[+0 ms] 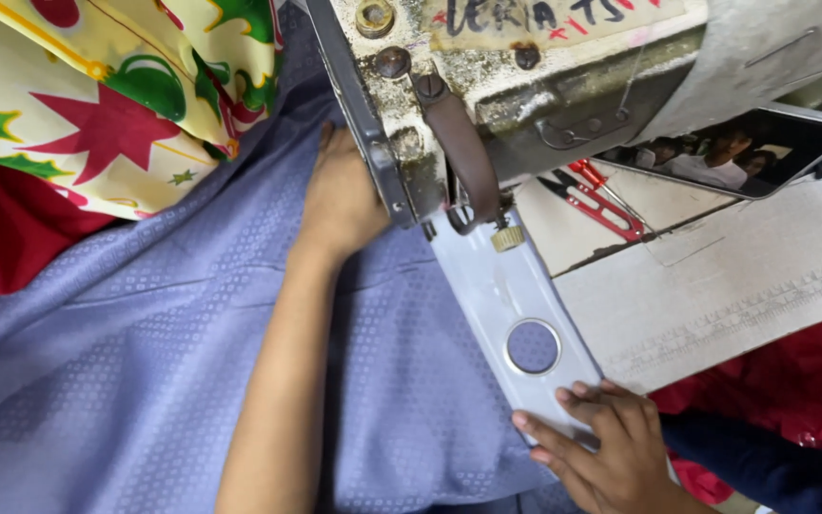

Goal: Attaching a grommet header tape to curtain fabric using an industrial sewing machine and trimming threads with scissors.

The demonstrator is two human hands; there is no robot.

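A lavender-blue patterned cloth spreads over the left and middle of the view and runs under the head of a worn sewing machine. My left hand lies flat on this cloth right beside the machine head, its fingertips hidden behind the machine's edge. My right hand is at the bottom right, fingers together and resting on the near end of the machine's white bed plate, which has a round hole showing the cloth beneath. Neither hand grips anything.
A yellow cloth with red stars and green shapes lies at the upper left over red cloth. Red thread snips and a phone lie on the white table right of the machine. More red cloth lies at the lower right.
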